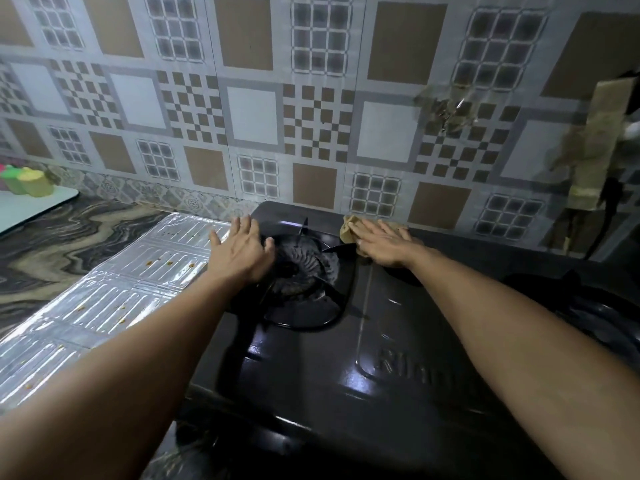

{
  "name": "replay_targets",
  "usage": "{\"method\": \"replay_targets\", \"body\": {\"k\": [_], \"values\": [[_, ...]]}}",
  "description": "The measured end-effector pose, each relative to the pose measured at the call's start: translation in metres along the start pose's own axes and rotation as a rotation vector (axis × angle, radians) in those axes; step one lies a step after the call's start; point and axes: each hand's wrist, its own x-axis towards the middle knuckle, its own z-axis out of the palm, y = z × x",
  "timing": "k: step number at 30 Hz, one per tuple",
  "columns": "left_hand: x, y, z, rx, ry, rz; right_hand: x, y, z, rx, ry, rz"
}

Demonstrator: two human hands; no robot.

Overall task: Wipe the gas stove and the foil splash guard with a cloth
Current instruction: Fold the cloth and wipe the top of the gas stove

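A black gas stove (363,341) fills the middle and right of the view. Its left burner grate (304,271) lies between my two hands. My right hand (384,244) lies flat, fingers straight, pressing a tan cloth (349,226) onto the stove's back edge near the wall. My left hand (242,251) hovers open with spread fingers over the left rim of the burner. The silver foil splash guard (114,289) lies flat on the counter left of the stove, with small orange-brown spots on it.
A patterned tile-look wall (311,116) stands right behind the stove, with a torn dirty patch (446,109) at upper right. Green and yellow cups (27,181) sit on a white tray (34,206) at far left. The marbled dark counter (69,237) runs left. A second burner (588,306) is at right.
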Motion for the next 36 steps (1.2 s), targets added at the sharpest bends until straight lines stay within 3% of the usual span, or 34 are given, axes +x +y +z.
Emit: {"method": "replay_targets", "body": {"k": [9, 18, 27, 36], "values": [[0.010, -0.003, -0.004, -0.124, -0.016, 0.011, 0.064, -0.009, -0.020, 0.000, -0.052, -0.168], [0.018, -0.008, -0.002, -0.150, -0.018, -0.037, 0.131, -0.086, -0.042, 0.129, -0.195, -0.421], [0.011, -0.004, -0.005, -0.181, -0.001, -0.032, 0.154, -0.072, -0.057, 0.140, -0.288, -0.448], [0.015, -0.009, 0.000, -0.189, -0.017, -0.058, 0.165, -0.140, -0.051, 0.066, -0.267, -0.550]]}}
